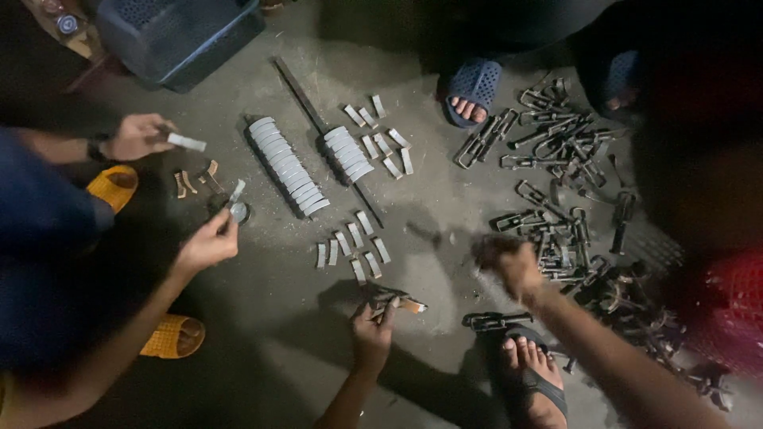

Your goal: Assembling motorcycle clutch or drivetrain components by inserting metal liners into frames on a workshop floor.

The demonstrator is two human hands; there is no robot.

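1. A dark blue plastic crate (175, 32) sits at 11 o'clock on the floor. A red mesh basket (731, 310) is at 3 o'clock. I can see no label on either.
2. My left hand (373, 332), at 6 o'clock, is closed around a dark metal piece (393, 301). It lies roughly left to right, with its pale tip towards 3 o'clock.
3. My right hand (509, 266) is blurred at the edge of the pile of dark metal clamps (564, 159), which spreads out towards 2 o'clock. I cannot tell whether its fingers are closed or spread.
4. Loose grey plates (350, 246) lie just above my left hand. Two tidy rows of grey plates (286, 167) run beside a long dark bar (306, 103) towards 12 o'clock.
5. At 9 o'clock another person's hands (208, 242) each hold a small plate.
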